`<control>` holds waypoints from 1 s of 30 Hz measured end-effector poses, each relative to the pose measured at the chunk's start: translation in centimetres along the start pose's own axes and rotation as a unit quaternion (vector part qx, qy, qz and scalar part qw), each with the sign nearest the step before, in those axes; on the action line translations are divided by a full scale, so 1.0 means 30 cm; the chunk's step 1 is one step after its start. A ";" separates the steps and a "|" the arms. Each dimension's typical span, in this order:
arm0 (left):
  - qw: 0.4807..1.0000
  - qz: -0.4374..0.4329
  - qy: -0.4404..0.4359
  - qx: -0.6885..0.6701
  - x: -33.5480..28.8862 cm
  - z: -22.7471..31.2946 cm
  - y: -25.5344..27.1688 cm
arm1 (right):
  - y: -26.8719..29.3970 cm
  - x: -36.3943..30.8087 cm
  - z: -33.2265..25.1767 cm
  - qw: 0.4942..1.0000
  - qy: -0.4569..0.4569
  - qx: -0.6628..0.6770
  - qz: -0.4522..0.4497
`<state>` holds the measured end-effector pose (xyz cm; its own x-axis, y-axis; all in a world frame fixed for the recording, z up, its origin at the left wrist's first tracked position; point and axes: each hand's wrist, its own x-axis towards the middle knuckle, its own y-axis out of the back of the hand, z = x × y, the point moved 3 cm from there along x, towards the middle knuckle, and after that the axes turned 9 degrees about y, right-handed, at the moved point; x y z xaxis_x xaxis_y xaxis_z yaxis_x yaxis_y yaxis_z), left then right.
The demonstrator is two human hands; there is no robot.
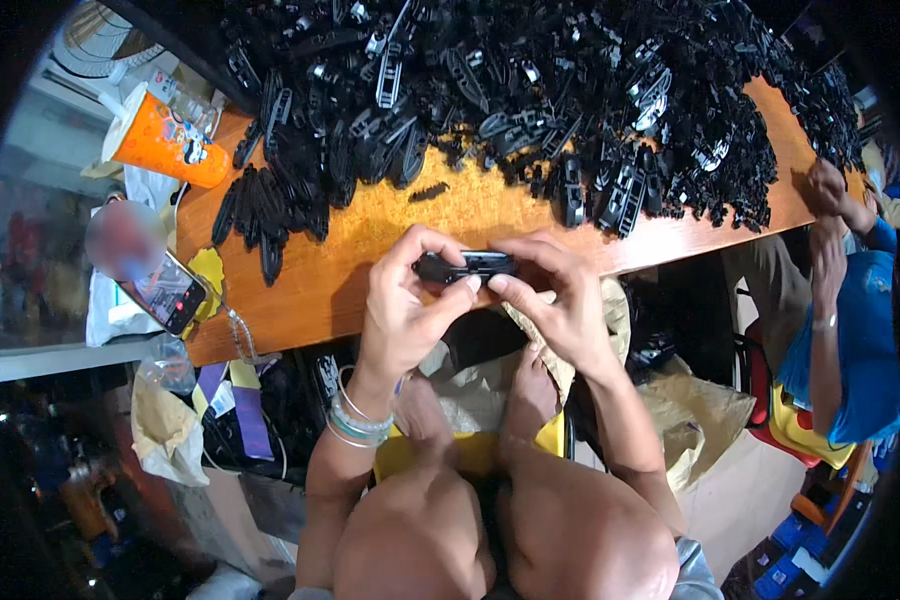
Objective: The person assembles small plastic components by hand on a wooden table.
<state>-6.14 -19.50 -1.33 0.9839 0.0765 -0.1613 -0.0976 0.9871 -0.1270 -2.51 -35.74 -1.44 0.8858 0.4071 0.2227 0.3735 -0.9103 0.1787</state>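
Observation:
My left hand (407, 300) and my right hand (562, 300) meet in front of me over the near edge of the wooden table (340, 285). Between their fingertips they hold a long, narrow black plastic part (477, 266) lengthwise, one end in each hand. Both thumbs press on its near side, with the index fingers along the far side. A slot with a lighter strip shows along its middle. A small toothed black piece (430, 191) lies on the table just beyond my hands.
A large heap of black parts (530, 90) covers the far table. Similar long parts (270, 215) are grouped at left, near an orange cup (165, 135) and a phone (165, 290). Brown paper bags (695, 410) lie below. Another person in blue (850, 340) works at right.

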 end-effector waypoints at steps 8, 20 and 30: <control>0.988 -0.132 0.026 0.076 -0.023 0.050 0.009 | 0.051 -0.021 -0.037 0.985 -0.111 0.053 -0.123; 0.924 0.192 -0.138 0.302 0.132 0.120 0.178 | -0.066 0.167 -0.037 0.938 0.222 -0.265 -0.004; 0.715 0.217 -0.179 0.639 0.252 0.129 0.054 | -0.125 0.208 0.055 0.924 0.212 -0.319 0.016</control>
<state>1.72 -16.77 1.04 0.8995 0.2200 0.3775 -0.4154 0.1627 0.8950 2.07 -29.92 -2.31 0.6559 0.4961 0.5689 -0.0094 -0.7482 0.6634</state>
